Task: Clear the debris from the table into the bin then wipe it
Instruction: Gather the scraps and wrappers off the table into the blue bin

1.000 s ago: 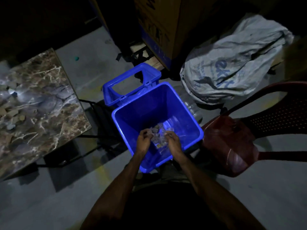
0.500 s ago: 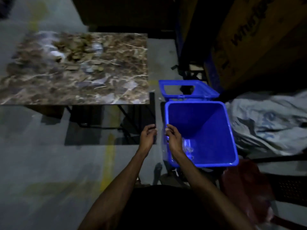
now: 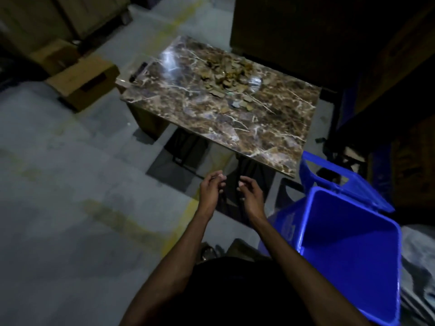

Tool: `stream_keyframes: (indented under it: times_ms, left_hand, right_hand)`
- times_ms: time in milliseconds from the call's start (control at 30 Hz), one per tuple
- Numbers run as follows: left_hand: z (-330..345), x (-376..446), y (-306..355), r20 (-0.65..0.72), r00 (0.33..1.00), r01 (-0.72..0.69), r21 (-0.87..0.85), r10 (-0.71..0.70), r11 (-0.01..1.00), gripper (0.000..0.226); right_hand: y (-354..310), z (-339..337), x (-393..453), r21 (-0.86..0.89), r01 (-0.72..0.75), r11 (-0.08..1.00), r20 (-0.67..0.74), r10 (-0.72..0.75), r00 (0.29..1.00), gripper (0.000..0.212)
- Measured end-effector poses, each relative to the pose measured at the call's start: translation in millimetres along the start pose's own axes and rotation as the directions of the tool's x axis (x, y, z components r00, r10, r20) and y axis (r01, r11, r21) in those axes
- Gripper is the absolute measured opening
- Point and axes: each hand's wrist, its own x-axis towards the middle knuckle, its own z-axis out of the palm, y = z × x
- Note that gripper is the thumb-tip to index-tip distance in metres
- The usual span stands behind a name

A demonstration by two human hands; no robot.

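Both your hands hang free, holding nothing.
Left hand [image 3: 210, 192] and right hand [image 3: 251, 194] loosely curled; debris [image 3: 227, 77] on table [image 3: 270, 135] beyond your fingertips, bin [image 3: 348, 250] right of them.

1. No text, brand, number or sign is readable anywhere in the dim head view.
2. The blue bin [image 3: 348, 250], at about four o'clock, carries paler blue markings on its outer wall; they are too blurred and too steeply angled to read.
3. The cardboard box [image 3: 82, 81], at about ten o'clock, has a dark patch on its side; no letters can be made out in it.
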Motion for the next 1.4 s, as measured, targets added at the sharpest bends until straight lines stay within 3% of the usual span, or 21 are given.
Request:
stream_keyframes:
  times_ms: [367, 500, 733, 1067, 1167, 1233, 1300, 1333, 1400]
  left_hand:
    - [-23, 86, 57, -0.125, 0.992, -0.008, -0.003, 0.007, 1.000, 0.021]
    - [-23, 142, 88, -0.100, 0.993, -0.061, 0.099, 0.070, 0.993, 0.019]
    - [0, 227, 133, -0.075, 0.997, 0.016, 0.158, -0.004, 0.987, 0.010]
    - [53, 321, 178, 0.067, 0.985, 0.152, 0.120, -0.161, 0.981, 0.023]
    - [59, 347, 181, 0.084, 0.992, 0.074, 0.214, -0.094, 0.974, 0.047]
    - [54, 376, 171, 0.139, 0.990, -0.081, 0.476, 0.016, 0.876, 0.074]
    - [45, 406, 167, 0.248, 0.967, -0.232, 0.746, 0.064, 0.624, 0.104]
    - [43, 421, 168, 0.293, 0.954, -0.285, 0.815, 0.065, 0.504, 0.113]
    - [41, 448, 171, 0.348, 0.935, -0.346, 0.847, 0.071, 0.403, 0.126]
  right_hand:
    - [-27, 95, 98, 0.026, 0.045, 0.999, 0.130, -0.048, 0.990, 0.020]
    - [-48, 121, 161, 0.041, 0.047, 0.998, 0.117, -0.052, 0.992, 0.024]
    - [-77, 139, 242, 0.100, -0.004, 0.995, 0.081, -0.004, 0.997, 0.023]
    - [-75, 133, 312, 0.216, -0.034, 0.976, -0.243, 0.087, 0.966, 0.030]
    - [-62, 126, 329, 0.033, -0.041, 0.999, -0.262, 0.049, 0.964, 0.044]
    - [-55, 121, 344, -0.253, -0.056, 0.966, -0.288, -0.020, 0.957, 0.063]
    - [-49, 112, 361, -0.495, -0.137, 0.858, -0.298, -0.020, 0.954, 0.094]
    - [-50, 107, 372, -0.546, -0.200, 0.814, -0.318, 0.019, 0.948, 0.107]
    - [-53, 97, 392, -0.581, -0.298, 0.757, -0.357, 0.092, 0.930, 0.126]
